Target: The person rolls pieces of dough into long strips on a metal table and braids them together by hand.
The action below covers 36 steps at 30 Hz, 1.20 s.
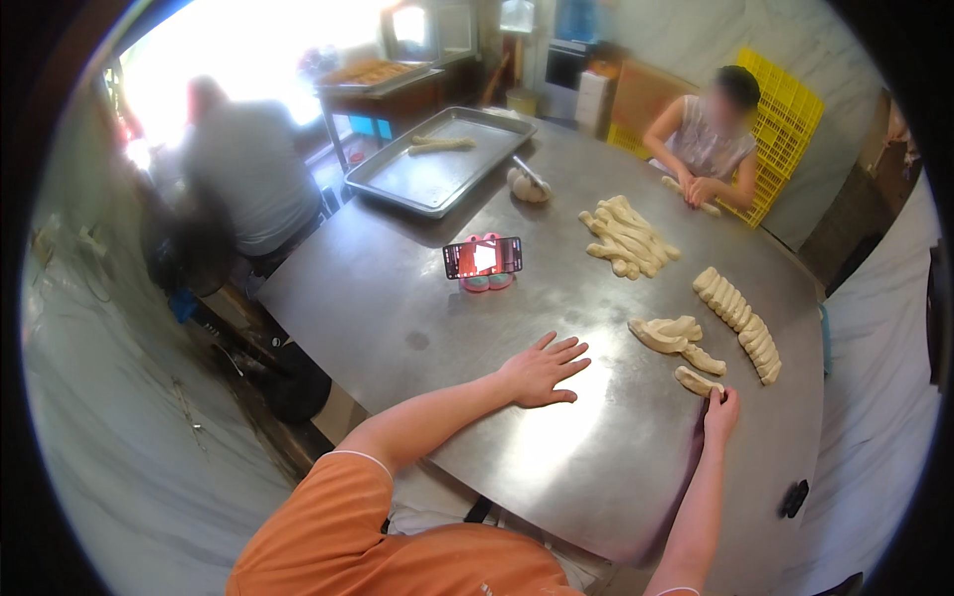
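Note:
My left hand (545, 372) is spread on the metal table (387, 298), palm down, with its fingers apart and nothing in it. At the right, my right hand (721, 412) pinches the near end of a short dough strip (695, 381). Just beyond that strip lie several loose dough pieces (665, 334), some overlapping. Farther right is a curved row of dough pieces (738, 320) set side by side. A pile of longer dough ropes (626, 237) rests deeper on the table.
A phone (483, 258) leans on a pink stand. Behind it are a pale lobed object (528, 186) and a metal tray (440, 201) holding twisted dough (441, 144). Across the table a person (708, 141) handles a dough rope; another person (253, 171) is at the left. Yellow crates (790, 112) stand behind.

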Each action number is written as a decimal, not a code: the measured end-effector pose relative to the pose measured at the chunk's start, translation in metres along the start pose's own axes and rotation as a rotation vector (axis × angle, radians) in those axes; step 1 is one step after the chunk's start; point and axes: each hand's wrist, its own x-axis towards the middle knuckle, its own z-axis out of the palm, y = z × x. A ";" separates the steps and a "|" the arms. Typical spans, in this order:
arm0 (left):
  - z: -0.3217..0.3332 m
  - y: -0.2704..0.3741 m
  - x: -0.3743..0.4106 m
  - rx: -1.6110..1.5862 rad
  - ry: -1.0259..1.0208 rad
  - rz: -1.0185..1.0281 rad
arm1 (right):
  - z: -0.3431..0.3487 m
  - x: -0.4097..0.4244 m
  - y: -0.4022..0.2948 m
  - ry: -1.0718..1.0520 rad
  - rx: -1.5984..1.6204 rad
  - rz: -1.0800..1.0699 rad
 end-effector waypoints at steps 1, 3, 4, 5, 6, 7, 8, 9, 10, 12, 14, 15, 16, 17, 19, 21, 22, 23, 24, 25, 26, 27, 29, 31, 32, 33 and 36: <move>0.002 -0.001 0.002 0.001 0.009 0.007 | -0.001 0.000 -0.003 -0.015 0.093 0.032; 0.004 -0.005 0.004 -0.037 0.036 0.007 | -0.002 0.002 -0.017 -0.013 0.240 0.016; 0.008 -0.005 0.005 -0.064 0.045 0.014 | -0.002 0.001 -0.026 -0.011 0.280 -0.033; 0.011 -0.006 0.004 -0.064 0.071 0.007 | -0.005 -0.002 -0.036 -0.011 0.315 -0.078; 0.015 -0.009 0.006 -0.073 0.092 0.005 | -0.009 -0.006 -0.052 0.004 0.441 -0.139; 0.019 -0.009 0.005 -0.085 0.107 0.003 | -0.008 -0.013 -0.075 0.017 0.565 -0.197; 0.018 -0.009 0.001 -0.098 0.111 -0.038 | -0.015 -0.029 -0.111 -0.024 0.680 -0.216; 0.014 -0.006 -0.001 -0.108 0.114 -0.069 | -0.025 -0.045 -0.146 -0.063 0.791 -0.232; 0.012 0.001 -0.002 -0.174 0.178 -0.103 | -0.030 -0.058 -0.163 -0.108 0.865 -0.237; 0.015 0.024 -0.006 -0.329 0.385 -0.106 | -0.031 -0.085 -0.181 -0.197 1.013 -0.225; 0.011 0.051 -0.014 -0.459 0.503 -0.047 | -0.035 -0.117 -0.194 -0.298 1.051 -0.149; 0.011 0.062 -0.017 -0.517 0.533 0.018 | -0.037 -0.130 -0.193 -0.354 1.070 -0.100; 0.004 0.071 -0.024 -0.574 0.408 -0.039 | -0.035 -0.142 -0.186 -0.369 1.021 -0.085; 0.002 0.072 -0.031 -0.563 0.291 -0.065 | -0.031 -0.153 -0.178 -0.386 0.972 -0.070; -0.003 0.067 -0.041 -0.530 0.081 -0.120 | -0.033 -0.170 -0.166 -0.415 0.720 -0.082; -0.003 0.058 -0.047 -0.393 0.169 -0.023 | -0.032 -0.187 -0.157 -0.389 0.480 -0.215; 0.001 0.051 -0.050 -0.286 0.239 0.068 | -0.026 -0.197 -0.153 -0.342 0.401 -0.344; 0.005 0.045 -0.053 -0.178 0.306 0.157 | -0.020 -0.203 -0.151 -0.294 0.321 -0.471; 0.004 0.042 -0.056 -0.193 0.276 0.165 | -0.021 -0.202 -0.159 -0.270 0.212 -0.606; 0.003 0.042 -0.055 -0.209 0.246 0.173 | -0.021 -0.203 -0.168 -0.286 0.170 -0.657; 0.002 0.042 -0.055 -0.226 0.215 0.181 | -0.021 -0.204 -0.179 -0.301 0.128 -0.708; 0.004 0.043 -0.052 -0.216 0.209 0.193 | -0.022 -0.205 -0.185 -0.311 0.076 -0.754; 0.011 0.042 -0.049 -0.195 0.195 0.218 | -0.014 -0.203 -0.188 -0.319 0.057 -0.804; 0.013 0.038 -0.048 -0.221 0.205 0.221 | -0.011 -0.199 -0.189 -0.348 0.038 -0.796; 0.013 0.035 -0.050 -0.234 0.182 0.210 | -0.011 -0.198 -0.190 -0.340 0.042 -0.798; 0.011 0.033 -0.052 -0.249 0.156 0.198 | -0.011 -0.198 -0.188 -0.335 0.048 -0.798; 0.002 0.025 -0.067 -0.232 0.090 0.207 | -0.010 -0.201 -0.185 -0.325 0.068 -0.787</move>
